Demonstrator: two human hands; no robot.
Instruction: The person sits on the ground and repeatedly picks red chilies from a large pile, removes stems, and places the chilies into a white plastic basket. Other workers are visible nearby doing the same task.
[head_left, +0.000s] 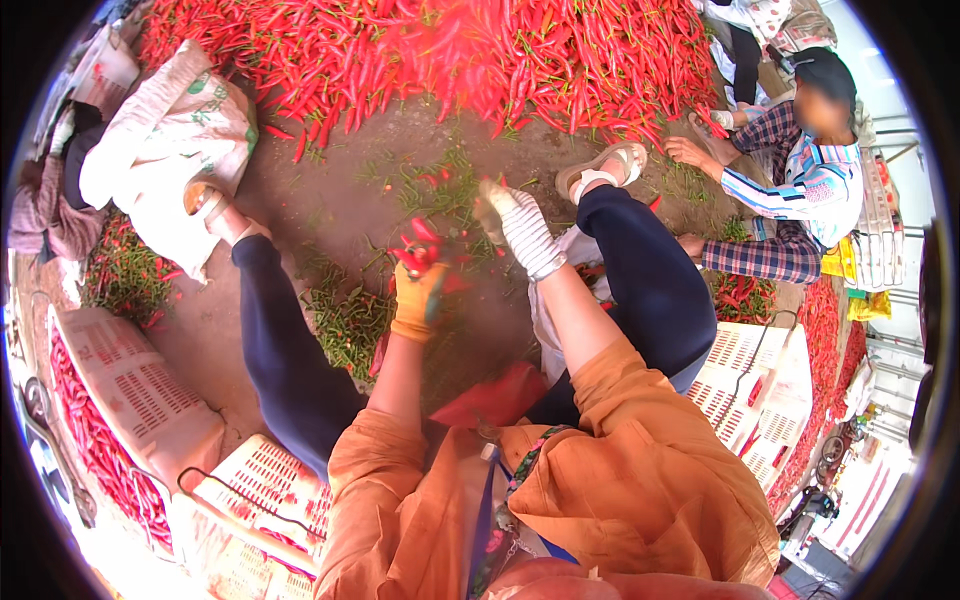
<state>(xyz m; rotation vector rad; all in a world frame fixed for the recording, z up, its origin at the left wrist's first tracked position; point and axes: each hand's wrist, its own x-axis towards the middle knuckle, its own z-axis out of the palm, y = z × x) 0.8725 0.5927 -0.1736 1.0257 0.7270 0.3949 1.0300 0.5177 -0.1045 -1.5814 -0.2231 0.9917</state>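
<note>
My left hand (420, 298), in an orange glove, is shut on several red chili peppers (417, 251) held above the ground between my legs. My right hand (521, 225) wears a white striped glove and is raised beside my right shin. Motion blurs its fingers, so whether they grip anything is unclear. Green pepper stems (346, 319) lie in a pile below and left of my left hand. More loose stems (435, 184) are scattered on the floor beyond both hands. A large heap of red chili peppers (480, 60) spreads across the floor past my feet.
A white woven sack (176, 142) stands by my left foot. Perforated plastic crates (146, 382) with peppers flank me on the left, and another crate (757, 390) is on the right. A co-worker (795, 172) sits at the right; another person (56, 187) is at the far left.
</note>
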